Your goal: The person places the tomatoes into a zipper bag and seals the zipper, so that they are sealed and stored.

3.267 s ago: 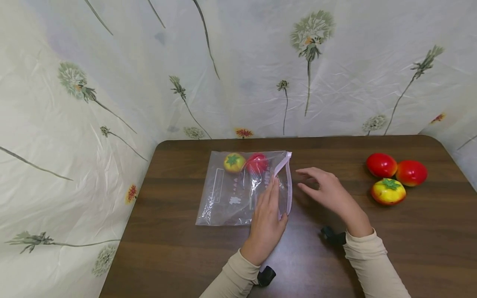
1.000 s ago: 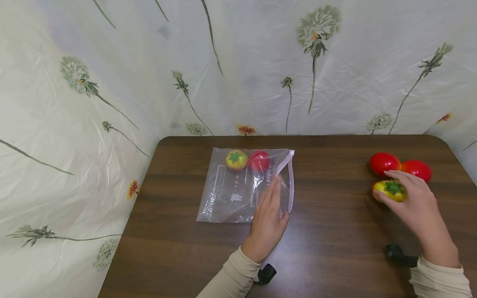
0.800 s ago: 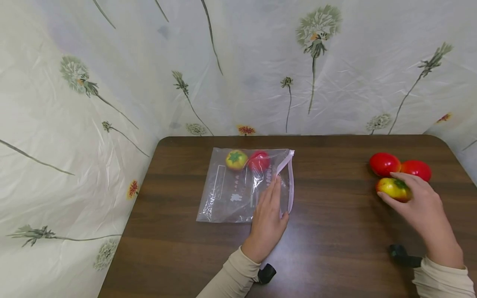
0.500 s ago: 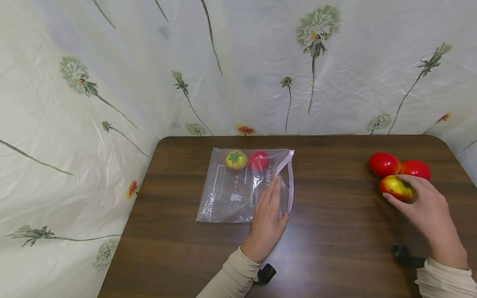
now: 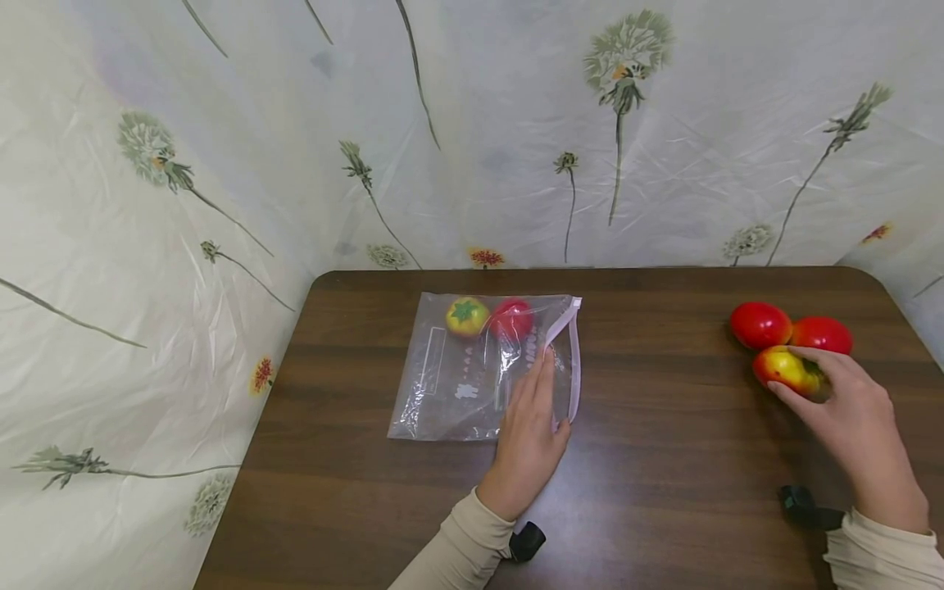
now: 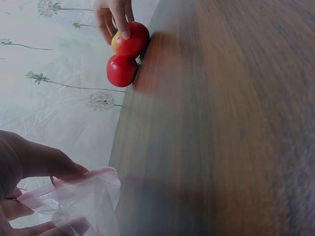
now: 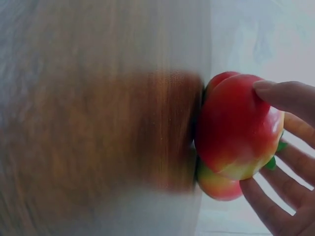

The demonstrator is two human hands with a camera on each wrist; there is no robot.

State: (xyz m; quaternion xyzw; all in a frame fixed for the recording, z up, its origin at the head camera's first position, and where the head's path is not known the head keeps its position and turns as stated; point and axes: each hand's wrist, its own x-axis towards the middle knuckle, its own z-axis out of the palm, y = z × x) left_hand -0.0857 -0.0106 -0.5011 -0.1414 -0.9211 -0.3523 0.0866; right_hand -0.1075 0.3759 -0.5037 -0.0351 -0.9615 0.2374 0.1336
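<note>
A clear zip bag with a pink-edged mouth lies flat on the table, its mouth toward the right. Inside it are a yellow-green tomato and a red tomato. My left hand holds the mouth's upper lip, thumb and fingers at the pink edge in the left wrist view. At the right of the table, my right hand grips a red-and-yellow tomato between thumb and fingers. Its green leaves face the palm. Just behind it sit two red tomatoes.
The dark wooden table has rounded back corners. A flower-printed sheet rises behind it and at both sides. Each wrist carries a black camera mount. Bare tabletop lies between the bag and the right-hand tomatoes.
My right hand has gone from beside the bag mouth to the tomatoes and grasped the front one. That tomato has turned onto its side and shifted slightly right. The left hand stays put.
</note>
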